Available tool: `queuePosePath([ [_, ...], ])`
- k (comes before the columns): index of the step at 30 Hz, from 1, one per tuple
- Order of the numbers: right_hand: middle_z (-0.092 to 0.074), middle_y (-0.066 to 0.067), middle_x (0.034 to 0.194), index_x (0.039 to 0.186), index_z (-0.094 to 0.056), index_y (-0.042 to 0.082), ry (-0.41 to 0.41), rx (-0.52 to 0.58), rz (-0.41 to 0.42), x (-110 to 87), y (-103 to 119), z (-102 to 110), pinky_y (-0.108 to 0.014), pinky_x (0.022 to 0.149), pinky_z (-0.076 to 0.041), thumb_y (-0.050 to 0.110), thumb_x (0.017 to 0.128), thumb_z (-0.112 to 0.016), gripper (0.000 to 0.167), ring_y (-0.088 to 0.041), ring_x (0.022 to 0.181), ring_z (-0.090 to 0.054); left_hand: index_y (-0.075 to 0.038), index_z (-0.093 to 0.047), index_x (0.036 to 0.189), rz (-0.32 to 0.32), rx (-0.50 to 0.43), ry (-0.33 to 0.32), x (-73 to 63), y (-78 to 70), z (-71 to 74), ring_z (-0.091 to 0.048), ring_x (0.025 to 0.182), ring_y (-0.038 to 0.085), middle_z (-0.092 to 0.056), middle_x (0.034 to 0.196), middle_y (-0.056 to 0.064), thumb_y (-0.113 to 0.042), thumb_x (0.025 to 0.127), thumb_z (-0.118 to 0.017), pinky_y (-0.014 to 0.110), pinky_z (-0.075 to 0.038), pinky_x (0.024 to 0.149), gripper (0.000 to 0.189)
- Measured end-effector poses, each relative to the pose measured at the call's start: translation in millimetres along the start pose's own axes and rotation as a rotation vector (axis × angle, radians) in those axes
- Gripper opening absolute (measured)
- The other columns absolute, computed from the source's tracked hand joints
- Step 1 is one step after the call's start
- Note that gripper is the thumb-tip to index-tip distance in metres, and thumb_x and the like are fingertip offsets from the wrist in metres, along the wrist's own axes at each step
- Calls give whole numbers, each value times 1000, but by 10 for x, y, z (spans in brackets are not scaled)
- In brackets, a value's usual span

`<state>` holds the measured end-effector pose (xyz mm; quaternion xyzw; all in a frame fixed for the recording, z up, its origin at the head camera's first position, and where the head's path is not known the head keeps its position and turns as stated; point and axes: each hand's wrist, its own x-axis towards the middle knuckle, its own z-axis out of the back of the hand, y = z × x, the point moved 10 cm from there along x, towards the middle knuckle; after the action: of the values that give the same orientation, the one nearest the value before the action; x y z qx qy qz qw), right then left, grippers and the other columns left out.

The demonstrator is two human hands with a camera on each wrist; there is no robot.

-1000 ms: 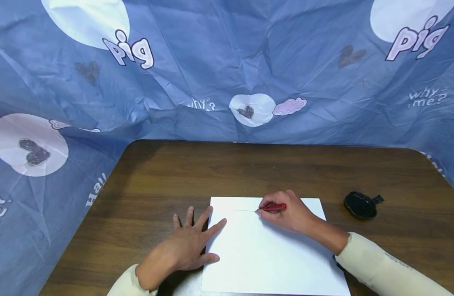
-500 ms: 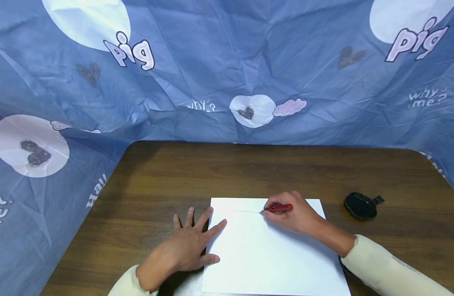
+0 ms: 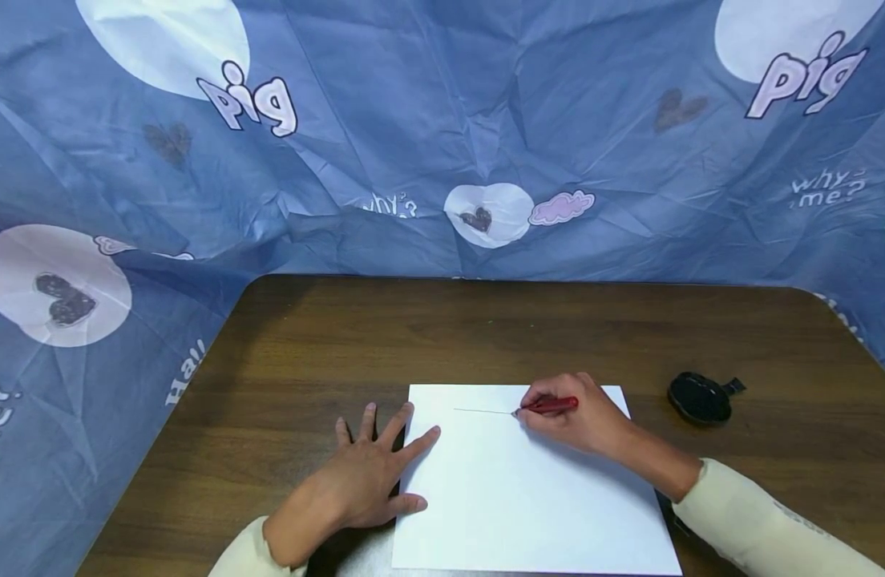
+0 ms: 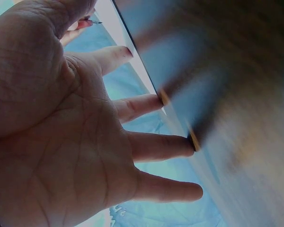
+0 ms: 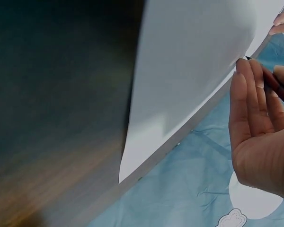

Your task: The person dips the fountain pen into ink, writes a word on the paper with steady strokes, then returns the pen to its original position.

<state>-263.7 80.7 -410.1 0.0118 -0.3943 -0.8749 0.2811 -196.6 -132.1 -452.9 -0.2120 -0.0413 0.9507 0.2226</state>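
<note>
A white sheet of paper (image 3: 529,497) lies on the wooden table, with a thin dark line (image 3: 482,411) running across its upper part. My right hand (image 3: 583,417) pinches a red pen (image 3: 554,405), its tip touching the paper at the line's right end. In the right wrist view the red pen (image 5: 274,85) sits between thumb and fingers. Fingers spread, my left hand (image 3: 363,481) rests at the sheet's left edge, the thumb and index finger on the paper and the others on the table. The left wrist view shows the left palm (image 4: 71,142) and its straight fingers.
To the right of the sheet lies a small black round object with a short tab (image 3: 701,399). A dark item, mostly hidden, shows beneath the right sleeve (image 3: 745,513). Behind the wooden table (image 3: 428,328) hangs a blue printed cloth (image 3: 385,144).
My right hand has moved a little to the right with the pen, and the line on the paper has grown longer. The left hand stays in place.
</note>
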Motion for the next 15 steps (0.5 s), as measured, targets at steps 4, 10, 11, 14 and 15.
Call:
queuePosePath([
  [4, -71, 10, 82, 86, -76, 16, -18, -8, 2, -12, -8, 27, -25, 65, -54, 11, 83, -80, 7, -5, 72, -63, -40, -25, 158, 6, -7, 3, 4, 10, -7, -15, 142, 59, -13, 166, 11, -65, 89, -60, 82, -17, 99, 81],
  [10, -71, 10, 84, 87, -76, 17, -16, -2, -24, -47, -52, 56, -25, 67, -55, 12, 84, -80, 7, -6, 73, -63, -41, -24, 158, 10, 15, 8, 3, 19, -8, -15, 142, 58, -12, 166, 10, -65, 89, -59, 82, -17, 99, 81],
  [11, -71, 9, 84, 87, -76, 17, -14, -2, -31, -54, -61, 62, -26, 67, -55, 12, 84, -80, 7, -7, 73, -63, -41, -24, 158, 9, 17, 6, 0, 16, -6, -15, 142, 58, -12, 166, 10, -65, 89, -59, 82, -17, 99, 81],
  [14, -72, 7, 86, 88, -76, 15, -6, 8, -54, -83, -94, 83, -26, 68, -55, 12, 84, -80, 7, -8, 75, -64, -41, -23, 158, 7, 16, 1, -12, 15, 1, -15, 142, 58, -12, 166, 10, -66, 89, -59, 82, -18, 99, 82],
  [15, -72, 6, 87, 88, -76, 15, -7, 10, -56, -93, -101, 94, -26, 68, -55, 11, 84, -80, 7, -9, 75, -64, -41, -23, 158, 8, 15, 0, -17, 16, 5, -15, 142, 58, -12, 166, 10, -66, 89, -59, 82, -17, 99, 82],
])
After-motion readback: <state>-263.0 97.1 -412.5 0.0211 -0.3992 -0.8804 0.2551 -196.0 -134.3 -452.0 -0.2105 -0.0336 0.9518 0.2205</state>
